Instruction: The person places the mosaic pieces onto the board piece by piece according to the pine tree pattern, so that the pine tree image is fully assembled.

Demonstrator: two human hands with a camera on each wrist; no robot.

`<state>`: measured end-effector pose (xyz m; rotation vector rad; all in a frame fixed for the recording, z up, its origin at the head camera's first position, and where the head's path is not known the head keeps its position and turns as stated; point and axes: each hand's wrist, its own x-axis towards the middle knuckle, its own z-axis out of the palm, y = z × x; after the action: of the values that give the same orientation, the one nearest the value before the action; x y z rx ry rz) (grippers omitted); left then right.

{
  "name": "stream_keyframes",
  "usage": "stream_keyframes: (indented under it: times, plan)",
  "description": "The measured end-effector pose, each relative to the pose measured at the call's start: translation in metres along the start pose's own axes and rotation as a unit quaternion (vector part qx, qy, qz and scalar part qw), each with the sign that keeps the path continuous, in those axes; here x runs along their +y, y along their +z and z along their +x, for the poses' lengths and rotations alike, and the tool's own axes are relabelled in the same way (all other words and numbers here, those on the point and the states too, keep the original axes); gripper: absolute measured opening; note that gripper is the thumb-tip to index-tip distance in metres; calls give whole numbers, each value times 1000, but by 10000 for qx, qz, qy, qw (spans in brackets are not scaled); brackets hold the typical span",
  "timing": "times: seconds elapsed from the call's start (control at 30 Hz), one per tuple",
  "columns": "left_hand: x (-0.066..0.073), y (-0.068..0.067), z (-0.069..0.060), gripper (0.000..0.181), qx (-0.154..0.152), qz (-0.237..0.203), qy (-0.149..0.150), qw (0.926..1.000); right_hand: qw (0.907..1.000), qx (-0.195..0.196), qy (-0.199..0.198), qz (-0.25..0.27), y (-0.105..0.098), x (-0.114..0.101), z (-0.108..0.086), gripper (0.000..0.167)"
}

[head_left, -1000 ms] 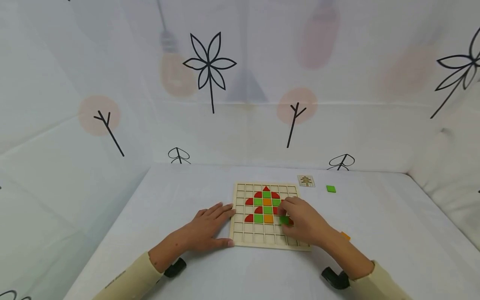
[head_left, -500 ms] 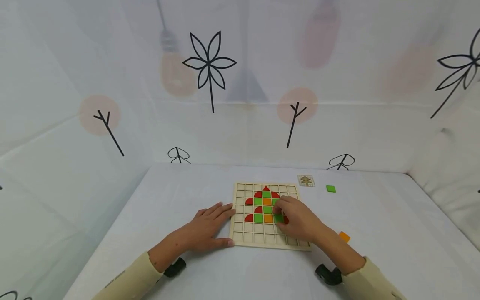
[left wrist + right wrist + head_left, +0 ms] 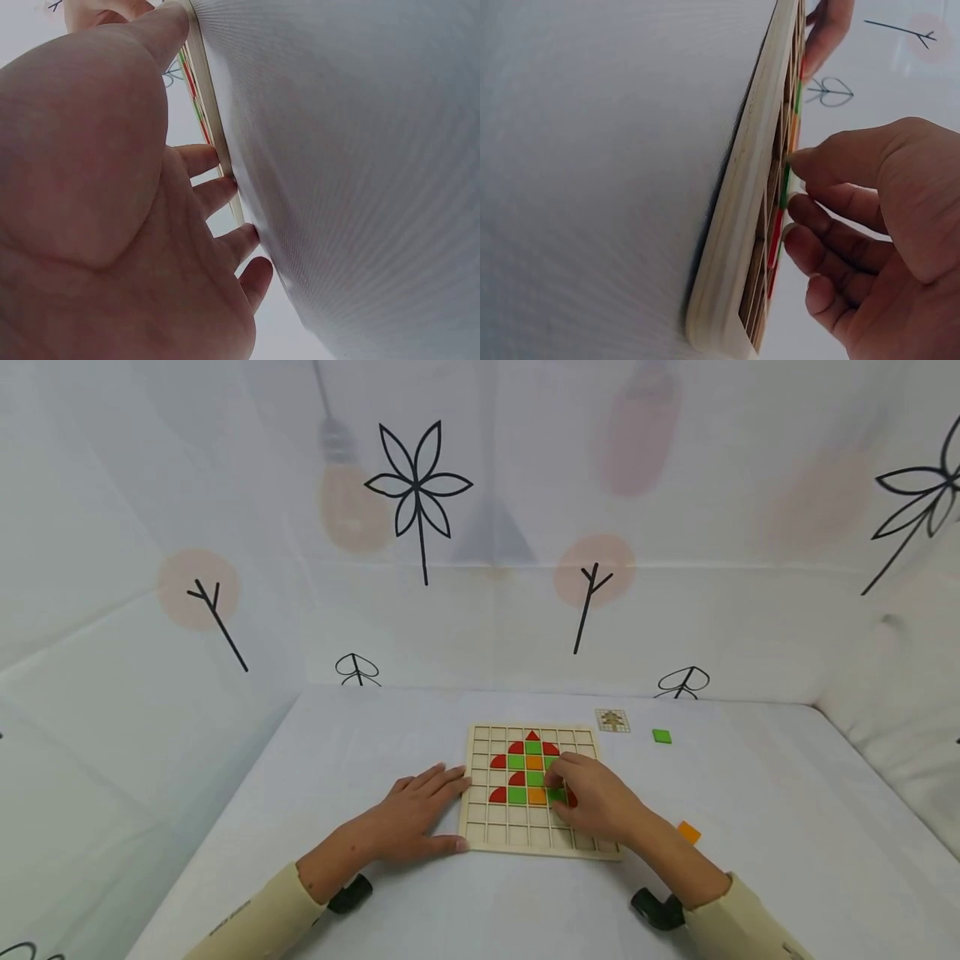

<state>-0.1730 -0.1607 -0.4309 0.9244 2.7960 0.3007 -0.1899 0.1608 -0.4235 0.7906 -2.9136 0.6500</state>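
Observation:
A square wooden grid board lies flat on the white cloth, with red, green and orange tiles set in its cells in a stepped tree shape. My left hand lies beside the left edge with fingers spread, fingertips and thumb touching the board's side. Over the right half of the board, my right hand pinches a green square tile between thumb and fingertips; the tile sits level with the row, right of an orange square tile. The fingers cover some tiles behind it.
A small pattern card with a brown tree print lies behind the board's right corner. A loose green square is to its right. Another loose orange square lies by the right forearm. A printed cloth wall rises behind the table.
My right hand has shifted slightly left and lowered the green square tile from a tilt into its cell beside the orange tile. My left hand has stayed put.

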Motion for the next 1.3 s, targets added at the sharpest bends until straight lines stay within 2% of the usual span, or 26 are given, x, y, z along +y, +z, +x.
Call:
stream_keyframes:
  times: [0.23, 0.5, 0.97, 1.3]
  plan:
    - [0, -2, 1, 89, -9, -8, -14, 10000, 10000, 50, -63, -17, -3, 0, -1, 22]
    - [0, -2, 2, 90, -23, -7, -2, 10000, 9991, 382, -129, -101, -13, 8, -17, 19]
    - [2, -3, 1, 90, 2, -37, -1, 10000, 9969, 719, 138, -275, -35, 40, -50, 23]
    - [0, -1, 2, 89, -7, 78, 6, 10000, 9943, 783, 659, -314, -52, 71, -59, 21]
